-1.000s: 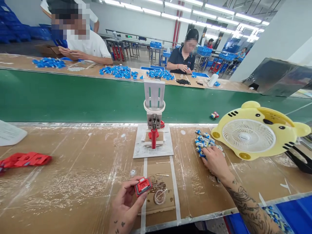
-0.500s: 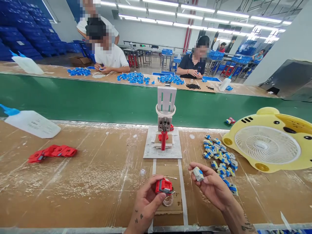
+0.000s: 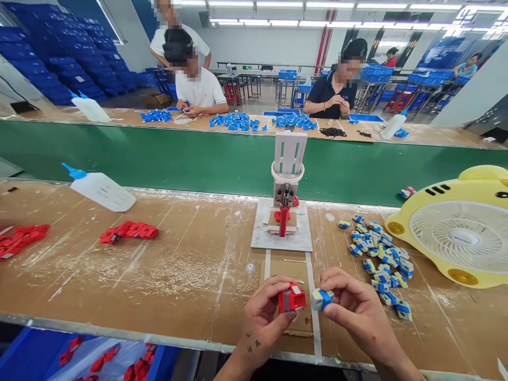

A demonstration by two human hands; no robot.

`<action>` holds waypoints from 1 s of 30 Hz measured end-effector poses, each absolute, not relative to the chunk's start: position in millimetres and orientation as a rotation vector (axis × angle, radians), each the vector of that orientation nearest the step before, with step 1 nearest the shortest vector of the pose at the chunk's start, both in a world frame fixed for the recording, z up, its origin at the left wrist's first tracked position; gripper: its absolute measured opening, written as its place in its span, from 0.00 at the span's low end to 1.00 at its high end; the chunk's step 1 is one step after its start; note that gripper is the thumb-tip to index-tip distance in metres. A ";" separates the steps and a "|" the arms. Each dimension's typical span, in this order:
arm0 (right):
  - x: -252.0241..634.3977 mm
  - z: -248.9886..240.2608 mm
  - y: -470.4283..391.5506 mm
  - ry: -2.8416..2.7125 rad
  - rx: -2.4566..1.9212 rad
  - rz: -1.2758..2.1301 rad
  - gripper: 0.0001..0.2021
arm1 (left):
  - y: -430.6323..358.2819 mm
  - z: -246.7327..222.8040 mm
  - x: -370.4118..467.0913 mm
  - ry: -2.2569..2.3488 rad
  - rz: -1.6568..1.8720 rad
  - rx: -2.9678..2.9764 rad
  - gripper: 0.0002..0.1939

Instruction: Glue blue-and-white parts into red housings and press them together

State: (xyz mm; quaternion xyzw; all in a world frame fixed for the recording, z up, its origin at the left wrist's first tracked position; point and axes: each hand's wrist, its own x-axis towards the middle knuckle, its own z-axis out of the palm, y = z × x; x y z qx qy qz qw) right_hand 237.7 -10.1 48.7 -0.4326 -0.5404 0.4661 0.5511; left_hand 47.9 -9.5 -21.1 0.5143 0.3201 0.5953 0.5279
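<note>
Between thumb and fingers, my left hand (image 3: 266,323) grips a red plastic toy part (image 3: 291,298) with a grey band and a hollow opening turned to the right. My right hand (image 3: 359,312) pinches a small white-and-blue block (image 3: 321,299), held level with that opening. A narrow gap separates the two pieces. Both hands are over a cardboard strip (image 3: 291,270) in front of a toggle press (image 3: 283,201) with a red handle. Right of my right hand lies a loose pile of similar white-and-blue blocks (image 3: 383,256).
Red parts (image 3: 130,230) lie left, near a glue bottle (image 3: 103,191). A yellow fan (image 3: 460,233) stands right. A blue bin (image 3: 164,362) with red parts sits below the table edge. Beyond the green belt (image 3: 178,161), co-workers (image 3: 202,92) handle blue parts.
My hands have come together: the white-and-blue block has turned and now faces the red part's opening. The view has swung left, bringing the blue bin and more red parts into sight.
</note>
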 end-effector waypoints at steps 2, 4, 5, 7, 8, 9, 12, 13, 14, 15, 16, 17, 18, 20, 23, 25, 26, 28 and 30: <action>233.6 48.1 -11.0 -1.407 -1.027 0.942 0.13 | -7.8 -16.8 47.7 0.763 1.437 1.250 0.16; 229.5 45.5 -11.9 -1.526 -1.026 0.805 0.12 | -7.3 -13.7 48.4 0.785 1.410 1.245 0.16; 227.6 43.8 -12.0 -1.576 -1.022 0.742 0.12 | -7.5 -13.1 49.0 0.795 1.396 1.233 0.15; 224.9 41.4 -11.2 -1.652 -1.025 0.626 0.11 | -8.1 -14.0 50.1 0.803 1.398 1.187 0.16; 224.3 41.0 -10.5 -1.681 -1.039 0.574 0.11 | -8.3 -15.0 50.3 0.803 1.400 1.163 0.16; 224.1 41.4 -9.6 -1.710 -1.057 0.526 0.11 | -8.3 -16.0 50.3 0.800 1.393 1.142 0.16; 224.7 45.1 -7.1 -1.802 -1.099 0.432 0.12 | -7.2 -16.5 50.0 0.785 1.331 1.090 0.19; 224.5 46.3 -6.6 -1.830 -1.094 0.403 0.13 | -7.0 -15.7 50.7 0.781 1.306 1.070 0.19; 223.7 47.0 -6.3 -1.850 -1.083 0.363 0.13 | -7.1 -14.6 52.3 0.776 1.291 1.044 0.20; 222.3 47.0 -6.3 -1.857 -1.073 0.306 0.13 | -7.6 -13.4 54.8 0.773 1.290 1.005 0.21; 220.4 46.3 -6.3 -1.848 -1.064 0.238 0.13 | -8.6 -12.2 58.2 0.772 1.294 0.952 0.21; 218.0 44.9 -6.3 -1.829 -1.060 0.175 0.13 | -10.0 -11.3 62.2 0.779 1.301 0.885 0.22; 215.5 43.0 -6.2 -1.801 -1.063 0.129 0.13 | -11.6 -10.5 66.4 0.791 1.309 0.809 0.24; 211.0 38.6 -5.5 -1.737 -1.085 0.103 0.14 | -14.1 -9.3 73.4 0.822 1.321 0.675 0.25; 208.9 32.9 -2.4 -1.704 -1.131 0.160 0.14 | -13.9 -7.5 76.4 0.857 1.295 0.628 0.26; 211.1 29.8 0.9 -1.726 -1.163 0.219 0.15 | -11.4 -6.5 74.6 0.874 1.272 0.641 0.26; 213.1 28.3 2.6 -1.738 -1.178 0.261 0.17 | -9.9 -6.2 73.7 0.886 1.257 0.648 0.26; 218.2 24.5 5.4 -1.751 -1.189 0.358 0.18 | -7.0 -6.9 72.8 0.923 1.229 0.661 0.25; 224.1 19.5 6.8 -1.779 -1.164 0.443 0.19 | -4.8 -9.5 73.1 0.965 1.218 0.679 0.24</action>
